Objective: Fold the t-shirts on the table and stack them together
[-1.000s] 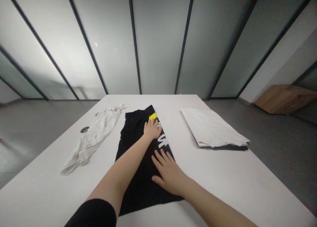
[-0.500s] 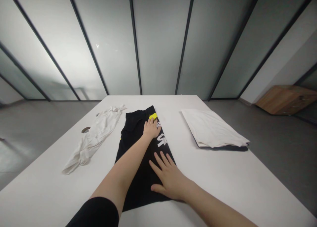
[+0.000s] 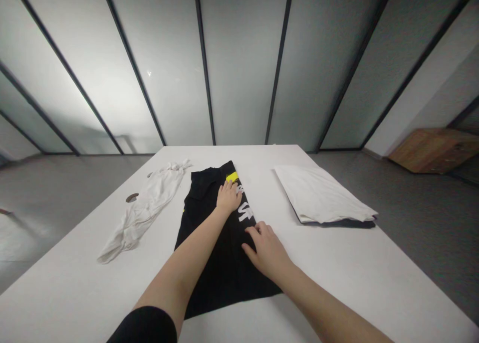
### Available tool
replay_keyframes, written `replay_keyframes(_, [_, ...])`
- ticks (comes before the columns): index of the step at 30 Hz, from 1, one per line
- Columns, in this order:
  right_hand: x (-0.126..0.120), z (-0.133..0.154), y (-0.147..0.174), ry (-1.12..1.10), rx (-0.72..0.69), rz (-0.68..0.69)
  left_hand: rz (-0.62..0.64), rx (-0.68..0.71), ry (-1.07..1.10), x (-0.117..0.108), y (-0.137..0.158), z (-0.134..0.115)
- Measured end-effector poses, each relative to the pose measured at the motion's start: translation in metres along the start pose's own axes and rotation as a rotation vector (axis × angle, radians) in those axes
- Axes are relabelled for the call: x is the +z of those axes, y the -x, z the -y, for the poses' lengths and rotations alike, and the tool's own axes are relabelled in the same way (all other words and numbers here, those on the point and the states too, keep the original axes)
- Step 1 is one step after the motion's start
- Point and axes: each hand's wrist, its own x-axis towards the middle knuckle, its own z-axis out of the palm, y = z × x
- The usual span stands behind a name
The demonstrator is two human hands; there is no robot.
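A black garment (image 3: 220, 253) with a yellow patch and white lettering along its right side lies flat and partly folded on the table. I cannot tell its exact kind. My left hand (image 3: 229, 196) rests on its upper part, just below the yellow patch, fingers stretched out and nothing held. Over the garment's right edge is my right hand (image 3: 267, 251), its fingers bent and the thumb apart from them. No cloth shows between that thumb and the fingers.
The white table (image 3: 329, 278) carries a crumpled white cloth item (image 3: 149, 203) on the left, beside a round hole (image 3: 132, 197). Folded white fabric (image 3: 318, 193) lies on the right over a dark layer. Frosted glass panels stand behind, and a wooden cabinet (image 3: 434, 151) sits far right.
My right hand has moved up and right, from flat on the garment to its right edge, and its fingers have bent. My left hand stays in place.
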Motion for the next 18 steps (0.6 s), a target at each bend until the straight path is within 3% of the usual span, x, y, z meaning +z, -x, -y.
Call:
replay_keyframes(3, [-0.009, -0.001, 0.002, -0.008, 0.167, 0.082, 0.004, 0.018, -0.080, -0.002, 0.002, -0.001])
replay_keyframes(5, [-0.017, -0.004, 0.003, -0.097, 0.204, 0.181, 0.010, 0.031, -0.107, -0.003, 0.002, -0.002])
replay_keyframes(9, [-0.034, -0.016, 0.007, -0.289, 0.117, 0.361, 0.026, 0.036, -0.111, -0.002, 0.002, -0.001])
replay_keyframes(14, [-0.046, -0.033, 0.006, -0.238, 0.046, 0.528, 0.012, 0.051, -0.106, -0.001, 0.002, 0.000])
replay_keyframes(18, [-0.050, -0.038, 0.003, -0.371, 0.064, 0.792, 0.023, 0.067, -0.100, -0.004, 0.005, -0.002])
